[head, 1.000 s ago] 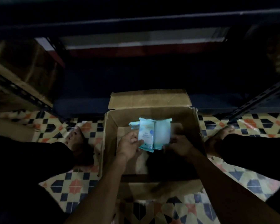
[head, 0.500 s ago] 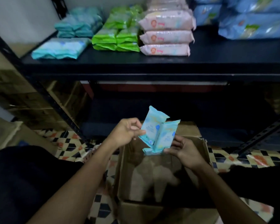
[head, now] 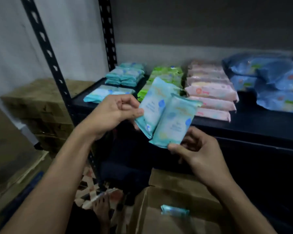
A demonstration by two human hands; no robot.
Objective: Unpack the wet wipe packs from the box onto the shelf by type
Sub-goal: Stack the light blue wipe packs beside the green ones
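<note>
Fingers [head: 134,114] of the left hand [head: 112,114] pinch one pale aqua soft-plastic wipe pack [head: 152,107], right hand [head: 200,151] pinching its twin [head: 174,122]; long axes tilted upright, matching aqua stack [head: 108,94] lying ahead-left on the dark shelf [head: 243,122], left hand nearer.

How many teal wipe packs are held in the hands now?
2: one teal pack pinched by the left hand, the other teal pack beside it, gripped from below by the right hand. More may hide behind.

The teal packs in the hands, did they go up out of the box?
Yes. The teal packs rose from inside the cardboard box to the height of the shelf, held by both hands.
</note>
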